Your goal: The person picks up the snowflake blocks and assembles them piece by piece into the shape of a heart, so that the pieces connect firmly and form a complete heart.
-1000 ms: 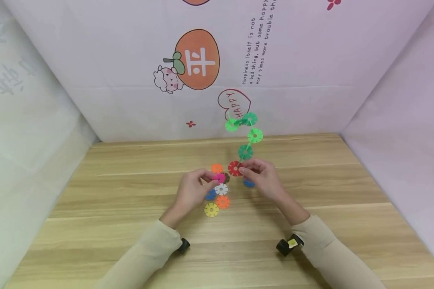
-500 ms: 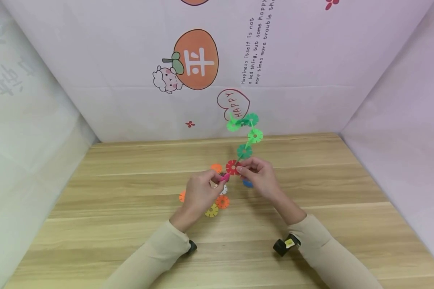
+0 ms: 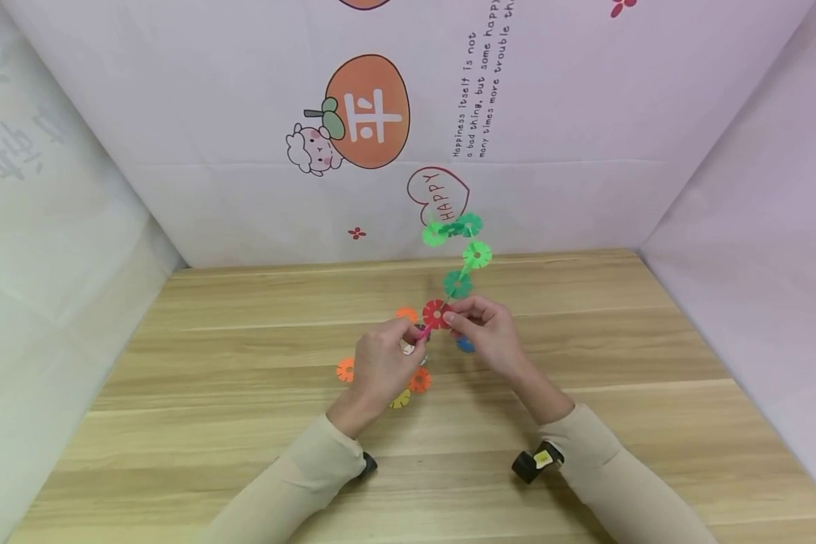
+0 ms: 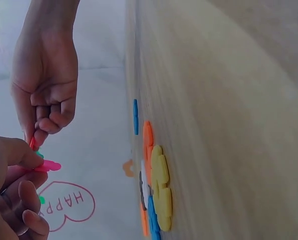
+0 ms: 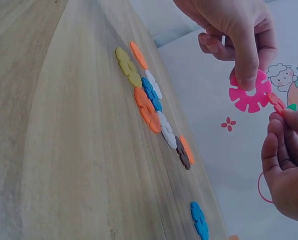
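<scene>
My left hand (image 3: 386, 361) pinches a pink notched snowflake disc (image 5: 239, 100) between thumb and fingers. In the head view the pink disc is edge-on. Its rim meets the edge of a red snowflake disc (image 3: 437, 314), gripped by my right hand (image 3: 487, 335) at its right side. From the red disc a joined chain of dark and light green discs (image 3: 458, 284) rises up and back, bending left at its top. The right wrist view shows the pink disc's flat face beside the slanted red disc (image 5: 275, 102). Both hands are raised above the table.
Loose discs lie on the wooden table (image 3: 557, 468): a yellow one (image 5: 127, 67), several orange ones (image 3: 345, 369), white ones (image 5: 166, 130), a brown one (image 5: 183, 152) and blue ones (image 5: 199, 220). A printed white cloth wall (image 3: 557, 136) stands behind, with white side walls.
My left hand has moved right and turned the pink disc from face-on to edge-on, bringing it against the red disc. The right hand and the green chain have shifted slightly left.
</scene>
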The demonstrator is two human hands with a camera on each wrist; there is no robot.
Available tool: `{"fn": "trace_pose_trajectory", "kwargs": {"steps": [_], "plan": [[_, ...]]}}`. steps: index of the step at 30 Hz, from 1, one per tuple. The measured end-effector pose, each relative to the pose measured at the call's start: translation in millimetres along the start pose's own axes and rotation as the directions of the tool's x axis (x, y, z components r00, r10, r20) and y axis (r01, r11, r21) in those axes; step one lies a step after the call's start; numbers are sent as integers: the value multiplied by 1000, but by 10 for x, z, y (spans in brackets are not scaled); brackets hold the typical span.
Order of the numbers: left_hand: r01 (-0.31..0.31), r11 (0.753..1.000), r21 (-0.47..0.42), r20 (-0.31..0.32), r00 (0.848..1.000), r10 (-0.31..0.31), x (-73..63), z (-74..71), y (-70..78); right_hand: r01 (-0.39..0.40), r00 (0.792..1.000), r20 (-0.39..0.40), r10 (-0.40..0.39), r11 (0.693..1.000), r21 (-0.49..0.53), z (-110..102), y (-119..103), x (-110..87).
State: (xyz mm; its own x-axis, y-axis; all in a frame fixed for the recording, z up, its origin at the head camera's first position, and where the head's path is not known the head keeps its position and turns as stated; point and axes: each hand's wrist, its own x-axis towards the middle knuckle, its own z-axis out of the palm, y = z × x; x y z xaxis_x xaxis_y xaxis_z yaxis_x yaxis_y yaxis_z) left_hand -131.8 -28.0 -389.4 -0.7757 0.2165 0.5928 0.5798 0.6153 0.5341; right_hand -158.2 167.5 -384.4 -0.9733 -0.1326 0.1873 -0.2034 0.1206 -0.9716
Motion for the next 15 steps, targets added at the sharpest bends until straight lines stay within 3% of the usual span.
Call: {"fn": "trace_pose_trajectory", "kwargs": {"steps": [15], "plan": [[-90, 995, 31, -32, 995, 91, 7, 38, 2, 24, 999, -23, -24, 1000, 14, 52, 12, -8]]}}
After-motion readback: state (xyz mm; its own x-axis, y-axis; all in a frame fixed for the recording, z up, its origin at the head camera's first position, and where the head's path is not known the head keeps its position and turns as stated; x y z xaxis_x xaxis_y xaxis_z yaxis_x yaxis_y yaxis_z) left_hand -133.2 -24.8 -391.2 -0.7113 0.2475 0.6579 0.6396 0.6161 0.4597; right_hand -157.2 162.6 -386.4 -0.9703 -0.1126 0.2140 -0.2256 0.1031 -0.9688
